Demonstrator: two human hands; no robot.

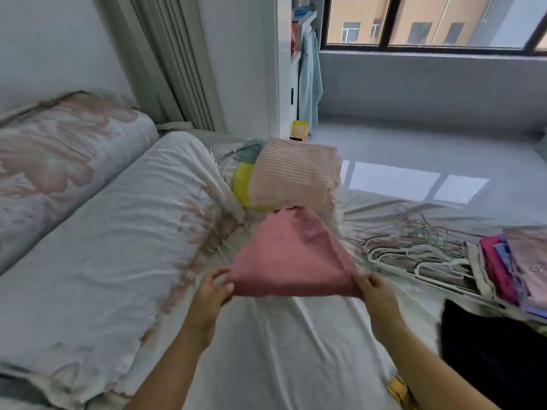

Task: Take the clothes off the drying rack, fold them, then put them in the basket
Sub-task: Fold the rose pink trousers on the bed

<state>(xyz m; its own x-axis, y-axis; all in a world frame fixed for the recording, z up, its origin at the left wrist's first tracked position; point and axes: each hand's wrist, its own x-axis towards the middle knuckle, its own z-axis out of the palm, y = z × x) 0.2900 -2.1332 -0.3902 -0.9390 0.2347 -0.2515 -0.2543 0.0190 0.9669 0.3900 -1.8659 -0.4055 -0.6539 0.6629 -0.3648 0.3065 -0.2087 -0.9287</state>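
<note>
A pink garment (291, 255) lies partly folded on the white bed sheet (281, 344), its far end narrowing toward a dark collar. My left hand (211, 291) pinches its near left corner. My right hand (374, 291) pinches the near right corner. At the right edge stands a fabric basket (476, 270) with several folded clothes (515, 267) in red, blue and pink standing inside. No drying rack is in view.
A folded striped pink blanket (293, 176) on something yellow lies beyond the garment. A pile of hangers (414, 247) sits between garment and basket. A rolled quilt (97, 244) runs along the left. A black cloth (491, 350) lies near right. Grey floor and window beyond.
</note>
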